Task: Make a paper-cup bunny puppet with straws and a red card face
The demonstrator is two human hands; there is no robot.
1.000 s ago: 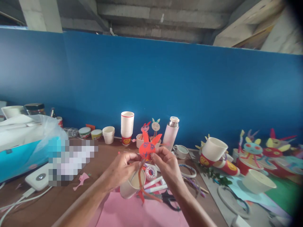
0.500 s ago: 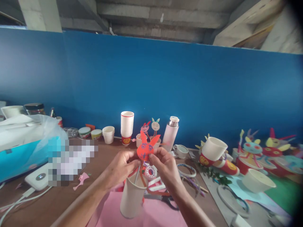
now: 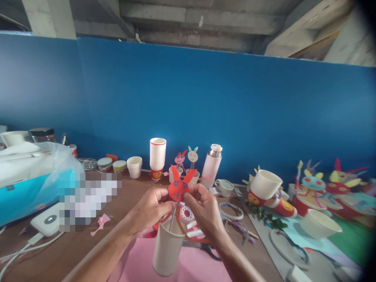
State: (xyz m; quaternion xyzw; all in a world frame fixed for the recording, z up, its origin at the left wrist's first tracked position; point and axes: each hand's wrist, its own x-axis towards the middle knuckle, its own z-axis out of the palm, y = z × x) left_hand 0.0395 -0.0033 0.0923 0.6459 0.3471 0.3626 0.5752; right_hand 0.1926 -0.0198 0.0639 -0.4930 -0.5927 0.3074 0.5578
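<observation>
Between my hands is a red paper rabbit head [image 3: 178, 190] with two long ears and a face drawn in blue. My left hand [image 3: 155, 205] pinches its left edge, and my right hand [image 3: 201, 201] pinches the right edge. A thin stick [image 3: 173, 217] runs from under the head down into a white paper cup [image 3: 167, 252]. The cup tilts slightly above pink paper [image 3: 202, 262]. Orange-red strips [image 3: 182, 225] hang at the cup's rim, one reaching right under my right hand. The back of the head is hidden.
Behind stand stacked paper cups [image 3: 158, 156], two small rabbit figures [image 3: 193, 155] in cups and a pink thermos [image 3: 212, 166]. Scissors [image 3: 214, 250], a tape roll [image 3: 187, 213] and a mug [image 3: 225, 188] lie around. More cup figures [image 3: 314, 188] fill the right; a power bank [image 3: 48, 219] lies left.
The rabbit head has shifted slightly left and down, still between both hands. The cup below has swung a little right and stands more upright.
</observation>
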